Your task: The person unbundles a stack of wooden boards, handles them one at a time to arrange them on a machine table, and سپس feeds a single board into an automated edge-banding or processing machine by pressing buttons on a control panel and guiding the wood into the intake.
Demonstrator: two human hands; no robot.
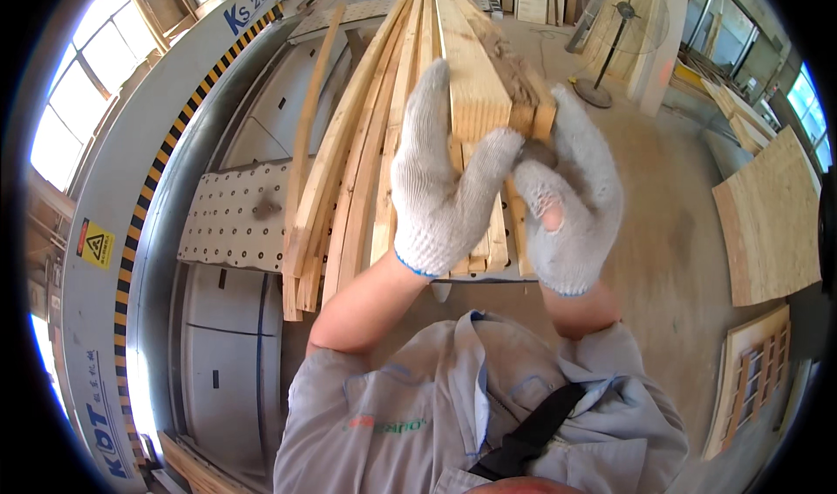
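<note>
White knit gloves with blue cuffs cover both my hands. My left hand [443,189] grips the near end of a thick pale wooden board [478,80], its fingers stretched along the left side and its thumb across the end. My right hand [575,211] is curved around the right side of a darker, rough-edged board [521,71] lying against the pale one. A hole in the right glove bares some skin near the thumb. Below and left of them, several long wooden strips [349,180] lie lengthwise, their near ends uneven.
A perforated metal machine table [231,211] supports the strips. To the left rises a large grey machine frame [109,180] with black-and-yellow edging. A standing fan [597,84] is at the far right. Plywood sheets [772,219] and a slatted wooden panel [750,389] stand on the right.
</note>
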